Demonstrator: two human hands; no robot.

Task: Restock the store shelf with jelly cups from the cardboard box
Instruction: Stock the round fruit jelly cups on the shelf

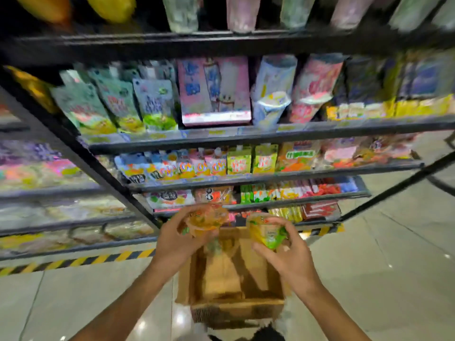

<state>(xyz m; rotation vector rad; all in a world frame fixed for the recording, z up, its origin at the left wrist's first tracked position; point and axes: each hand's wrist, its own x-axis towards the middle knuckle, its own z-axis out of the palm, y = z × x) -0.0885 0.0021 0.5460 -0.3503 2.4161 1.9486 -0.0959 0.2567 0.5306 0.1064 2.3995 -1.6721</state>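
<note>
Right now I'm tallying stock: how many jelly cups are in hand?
2: an orange jelly cup in the left hand, a green jelly cup in the right hand. More may remain in the blurred cardboard box.

Head camera looks forward and down, close over the shelf.

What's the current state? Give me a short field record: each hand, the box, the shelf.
left hand: left hand grips an orange-tinted clear plastic jelly cup, lifted above the box
right hand: right hand grips a yellow jelly cup with green label, also above the box
box: open brown cardboard box on the tiled floor, below both hands; contents blurred
shelf: black metal store shelf ahead, tiers filled with colourful snack packs
image quality: motion-blurred, labels unreadable
</note>
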